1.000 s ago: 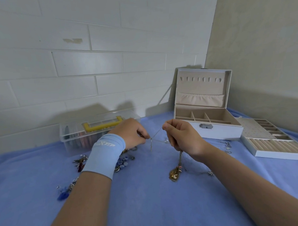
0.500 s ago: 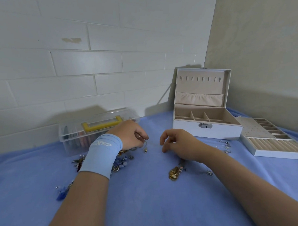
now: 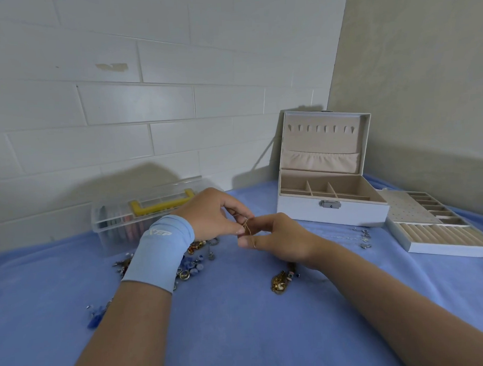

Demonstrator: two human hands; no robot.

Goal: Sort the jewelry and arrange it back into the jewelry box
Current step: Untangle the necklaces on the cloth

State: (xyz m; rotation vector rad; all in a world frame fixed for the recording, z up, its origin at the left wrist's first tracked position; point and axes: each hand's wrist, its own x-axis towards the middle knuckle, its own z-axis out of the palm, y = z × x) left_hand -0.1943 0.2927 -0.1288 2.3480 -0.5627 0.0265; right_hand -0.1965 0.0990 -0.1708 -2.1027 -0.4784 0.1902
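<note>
views: one, head-worn, wide-angle
position: above the near side of the table [image 3: 241, 335], over the person's forearms [image 3: 135, 323]
facing: forward and down, toward the far brick wall [image 3: 148, 104] and the room corner [image 3: 337, 68] far right
range: close; left hand [image 3: 208, 214] and right hand [image 3: 281, 236] mid-frame, forearms entering from the bottom edge
frame edges: box [image 3: 333, 210] far right, tray [image 3: 445, 250] cut by the right edge

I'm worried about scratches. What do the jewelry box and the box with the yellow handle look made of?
Jewelry box: smooth white shell, possibly faux leather; lining looks like matte beige fabric, gathered into a pocket in the lid. Storage box: clear hard plastic, since its contents show through; handle, glossy yellow plastic.
</note>
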